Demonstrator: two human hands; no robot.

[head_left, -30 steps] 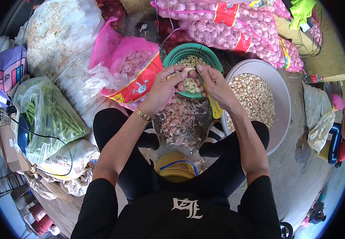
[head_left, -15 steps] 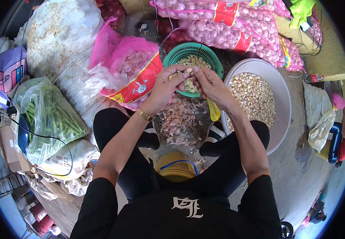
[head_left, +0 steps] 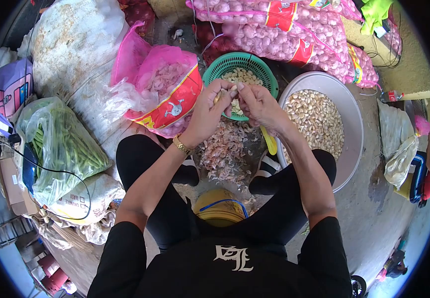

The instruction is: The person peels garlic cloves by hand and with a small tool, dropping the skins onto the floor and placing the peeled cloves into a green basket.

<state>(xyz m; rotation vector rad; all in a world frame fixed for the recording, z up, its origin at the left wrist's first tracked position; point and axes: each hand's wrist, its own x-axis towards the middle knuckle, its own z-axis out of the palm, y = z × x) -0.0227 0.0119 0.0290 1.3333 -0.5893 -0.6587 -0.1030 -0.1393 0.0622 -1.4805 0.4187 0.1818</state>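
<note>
My left hand is closed, with a pale garlic clove pinched at its fingertips. My right hand meets it there, its thumb against the clove and its fingers curled. A yellow handle sticks out below my right palm; the rest of that tool is hidden in the hand. Just beyond both hands stands a green colander holding peeled garlic cloves. To the right, a large pale basin holds many unpeeled cloves. Papery garlic skins lie heaped on the floor below my hands.
An opened pink mesh bag with skins stands left of the colander. Full garlic sacks are stacked at the back right. On the left are a white sack and a plastic bag of green pods. A yellow container sits between my legs.
My right hand has turned slightly, showing more of its back, and less of the yellow handle shows. Both hands stay together at the clove above the colander.
</note>
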